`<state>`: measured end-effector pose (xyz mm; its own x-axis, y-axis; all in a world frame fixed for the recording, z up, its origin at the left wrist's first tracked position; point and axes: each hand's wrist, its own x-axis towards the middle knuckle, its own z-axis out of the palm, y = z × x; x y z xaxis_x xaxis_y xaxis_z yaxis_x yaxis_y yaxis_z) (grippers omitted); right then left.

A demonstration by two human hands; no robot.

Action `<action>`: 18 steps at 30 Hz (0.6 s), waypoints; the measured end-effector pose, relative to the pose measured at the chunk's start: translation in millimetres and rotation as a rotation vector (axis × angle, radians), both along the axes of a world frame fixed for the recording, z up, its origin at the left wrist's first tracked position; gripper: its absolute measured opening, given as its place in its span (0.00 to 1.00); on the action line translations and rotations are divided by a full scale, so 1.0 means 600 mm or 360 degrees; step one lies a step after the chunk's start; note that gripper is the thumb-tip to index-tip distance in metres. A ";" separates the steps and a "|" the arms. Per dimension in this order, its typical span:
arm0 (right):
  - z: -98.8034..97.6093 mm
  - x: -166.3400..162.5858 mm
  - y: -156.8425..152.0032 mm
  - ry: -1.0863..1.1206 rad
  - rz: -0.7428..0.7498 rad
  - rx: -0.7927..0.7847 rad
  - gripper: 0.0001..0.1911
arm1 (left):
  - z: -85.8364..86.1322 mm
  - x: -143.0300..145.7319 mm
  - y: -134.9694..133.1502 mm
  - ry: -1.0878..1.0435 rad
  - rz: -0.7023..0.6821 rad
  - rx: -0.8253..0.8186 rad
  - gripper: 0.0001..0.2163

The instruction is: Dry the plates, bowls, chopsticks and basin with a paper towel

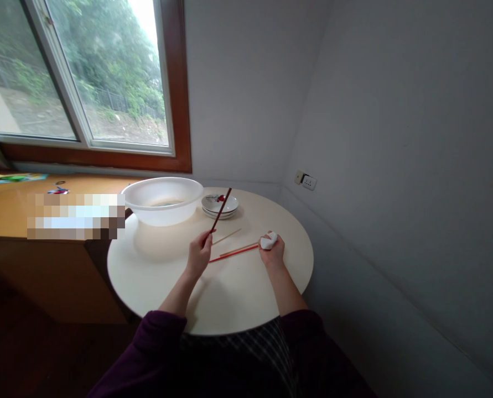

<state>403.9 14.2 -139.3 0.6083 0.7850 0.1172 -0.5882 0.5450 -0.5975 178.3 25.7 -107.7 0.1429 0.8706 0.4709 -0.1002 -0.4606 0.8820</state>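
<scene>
- Round cream table (229, 307) by grey walls (246, 83); window (117, 83) at left
- Chopstick (221, 211): slim, dark brown, slanting up over table, gripped in left hand (199, 255)
- Cloth (268, 241): white, bunched, right hand (274, 255) closed around it, beside red stick (240, 252)

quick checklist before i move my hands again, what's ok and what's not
1. Left hand gripping the dark stick: ok.
2. Right hand holding the white cloth: ok.
3. Loose sticks gathered together: not ok; a pale stick lies apart from the red stick.
4. Plates stacked, away from the near table edge: ok.
5. What's inside the basin: cannot tell.
</scene>
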 end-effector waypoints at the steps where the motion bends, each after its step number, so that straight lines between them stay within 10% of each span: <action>1: 0.001 0.000 -0.001 0.0036 0.0021 -0.0022 0.05 | -0.004 0.002 0.001 0.0228 0.0183 0.0163 0.12; 4: 0.003 0.001 -0.003 0.0145 0.0069 -0.0081 0.04 | -0.015 0.011 0.007 0.0647 0.0378 0.0393 0.14; 18: -0.005 0.019 0.000 0.0429 -0.0210 -0.0228 0.02 | -0.044 0.075 0.018 0.1474 0.0001 0.0405 0.21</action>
